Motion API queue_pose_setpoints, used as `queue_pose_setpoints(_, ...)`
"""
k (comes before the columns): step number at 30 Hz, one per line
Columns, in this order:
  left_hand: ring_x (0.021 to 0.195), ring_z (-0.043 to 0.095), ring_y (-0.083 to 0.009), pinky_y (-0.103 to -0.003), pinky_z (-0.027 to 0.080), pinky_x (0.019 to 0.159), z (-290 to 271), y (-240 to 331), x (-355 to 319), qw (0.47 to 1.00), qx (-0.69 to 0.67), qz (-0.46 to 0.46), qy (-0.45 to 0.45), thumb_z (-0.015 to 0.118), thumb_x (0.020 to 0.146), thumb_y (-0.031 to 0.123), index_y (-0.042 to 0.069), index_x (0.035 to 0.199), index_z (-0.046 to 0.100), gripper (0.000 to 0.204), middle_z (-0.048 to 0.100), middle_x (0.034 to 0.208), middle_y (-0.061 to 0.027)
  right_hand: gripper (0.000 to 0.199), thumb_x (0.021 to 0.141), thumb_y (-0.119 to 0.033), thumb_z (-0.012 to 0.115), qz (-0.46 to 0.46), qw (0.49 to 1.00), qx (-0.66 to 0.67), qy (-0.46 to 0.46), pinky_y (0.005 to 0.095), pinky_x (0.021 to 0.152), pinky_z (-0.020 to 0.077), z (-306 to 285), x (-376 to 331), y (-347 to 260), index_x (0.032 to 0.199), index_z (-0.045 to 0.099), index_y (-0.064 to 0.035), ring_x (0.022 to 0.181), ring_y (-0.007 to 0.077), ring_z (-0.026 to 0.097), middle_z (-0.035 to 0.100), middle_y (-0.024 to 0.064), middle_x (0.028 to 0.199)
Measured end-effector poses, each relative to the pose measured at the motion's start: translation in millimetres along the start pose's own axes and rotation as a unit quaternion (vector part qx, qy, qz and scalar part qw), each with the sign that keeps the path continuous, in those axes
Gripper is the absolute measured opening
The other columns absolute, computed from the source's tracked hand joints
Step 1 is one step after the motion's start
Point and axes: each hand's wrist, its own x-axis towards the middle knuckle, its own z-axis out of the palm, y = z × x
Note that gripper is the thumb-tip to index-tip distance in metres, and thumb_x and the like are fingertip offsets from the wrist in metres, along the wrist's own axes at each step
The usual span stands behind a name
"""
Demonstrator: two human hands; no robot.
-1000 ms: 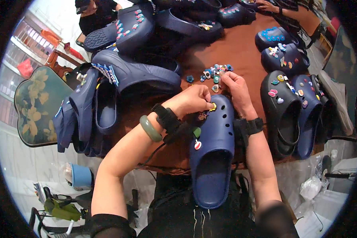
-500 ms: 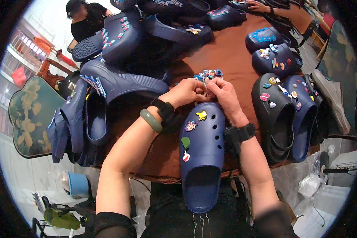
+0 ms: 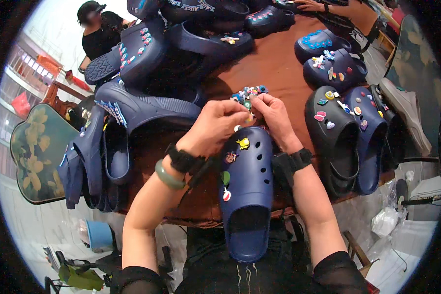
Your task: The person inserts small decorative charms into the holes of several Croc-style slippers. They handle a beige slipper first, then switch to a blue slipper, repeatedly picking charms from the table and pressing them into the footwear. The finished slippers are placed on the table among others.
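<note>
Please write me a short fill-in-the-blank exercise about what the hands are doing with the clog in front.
1. Both hands meet at the toe of a ____ clog.
2. The left hand has a ____ bangle on its wrist.
3. Small charms lie in a heap on the ____ table.

Missing words: blue; green; brown

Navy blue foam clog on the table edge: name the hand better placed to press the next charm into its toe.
Probably the right hand: its fingertips pinch a small charm just above the clog.
</note>
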Motion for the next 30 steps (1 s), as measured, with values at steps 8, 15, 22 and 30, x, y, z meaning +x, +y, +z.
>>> queue_pose_setpoints(8, 0.072, 0.061, -0.01, -0.025, 0.047, 0.065, 10, 3, -18, 0.983, 0.135, -0.101, -0.079, 0.074, 0.084, 0.012, -0.002, 0.087, 0.071, 0.015, 0.069, 0.081, -0.0054, 0.026, 0.095, -0.026, 0.063, 0.038, 0.999, 0.003, -0.001, 0.0204, 0.053, 0.0356, -2, 3, 3, 0.075, 0.06, -0.0092, 0.058, 0.004, 0.045, 0.052, -0.0051, 0.066)
queue_pose_setpoints(15, 0.074, 0.059, -0.0096, -0.024, 0.046, 0.065, 13, -1, 1, 0.972, 0.167, -0.135, -0.092, 0.079, 0.079, 0.014, 0.002, 0.09, 0.063, 0.022, 0.064, 0.08, -0.0023, 0.03, 0.093, -0.029, 0.066, -0.009, 1.0, -0.006, -0.023, 0.0219, 0.051, 0.0365, -1, 7, 14, 0.072, 0.063, -0.0072, 0.058, 0.0023, 0.047, 0.056, -0.005, 0.064)
queue_pose_setpoints(22, 0.095, 0.055, -0.0155, -0.028, 0.045, 0.082, 6, -24, 7, 0.985, 0.13, -0.049, -0.1, 0.077, 0.081, 0.013, 0.002, 0.109, 0.052, 0.038, 0.057, 0.1, -0.006, 0.029, 0.093, -0.027, 0.066, 0.005, 0.999, -0.008, -0.052, 0.0224, 0.056, 0.0405, -3, 6, 17, 0.074, 0.064, -0.0047, 0.062, 0.0034, 0.05, 0.06, -0.0042, 0.068)
queue_pose_setpoints(30, 0.105, 0.05, -0.0182, -0.032, 0.041, 0.094, 10, -45, 3, 0.956, 0.288, 0.043, -0.045, 0.074, 0.084, 0.02, 0.001, 0.115, 0.05, 0.043, 0.054, 0.109, -0.0102, 0.027, 0.094, -0.026, 0.065, 0.032, 0.998, 0.034, -0.03, 0.0215, 0.054, 0.0378, 0, 1, 6, 0.075, 0.062, -0.0071, 0.06, 0.0034, 0.048, 0.057, -0.0044, 0.067)
